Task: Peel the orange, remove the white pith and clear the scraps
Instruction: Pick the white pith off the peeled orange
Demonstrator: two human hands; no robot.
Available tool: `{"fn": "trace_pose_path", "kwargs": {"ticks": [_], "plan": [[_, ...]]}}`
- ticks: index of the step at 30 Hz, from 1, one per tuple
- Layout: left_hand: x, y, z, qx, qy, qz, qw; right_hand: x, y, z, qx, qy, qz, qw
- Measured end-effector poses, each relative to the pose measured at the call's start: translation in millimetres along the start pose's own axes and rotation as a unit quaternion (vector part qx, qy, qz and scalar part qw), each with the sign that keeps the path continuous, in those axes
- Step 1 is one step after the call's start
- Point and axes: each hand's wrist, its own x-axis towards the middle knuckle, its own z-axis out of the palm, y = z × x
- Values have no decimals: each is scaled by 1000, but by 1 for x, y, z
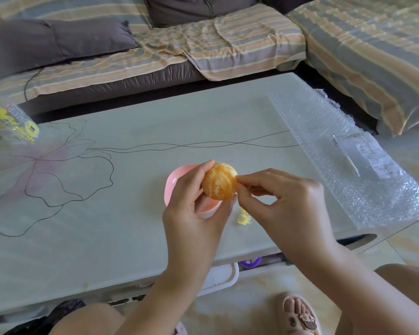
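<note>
Left hand (pixel 194 201) grips 1 peeled orange (pixel 219 181) above 1 pink bowl (pixel 172 183); right hand (pixel 283 201) pinches its pith; 1 scrap pile (pixel 244 217) lies on the counter (pixel 131 189).

Glossy table (pixel 131 213), crinkly plastic bubble wrap (pixel 324 131).

View: one head-worn wide-angle camera was used.
Direction: it was pointed forward and down over the table (pixel 131 189).
Closeness: the left hand (pixel 191 209) and right hand (pixel 286 201) were framed near, at centre.
Far field: the sofa (pixel 228 39) was caught along the top.
</note>
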Motion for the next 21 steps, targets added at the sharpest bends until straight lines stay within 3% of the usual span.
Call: {"fn": "trace_pose_path", "kwargs": {"ticks": [5,11,21], "plan": [[1,-1,3,77,19,55,995,-1,-3,3,-47,11,14,999],[1,2,6,65,15,46,997,5,-7,1,-18,-2,61,998],[3,9,2,-115,-56,-127,984,17,-7,-11,94,-58,179,978]]}}
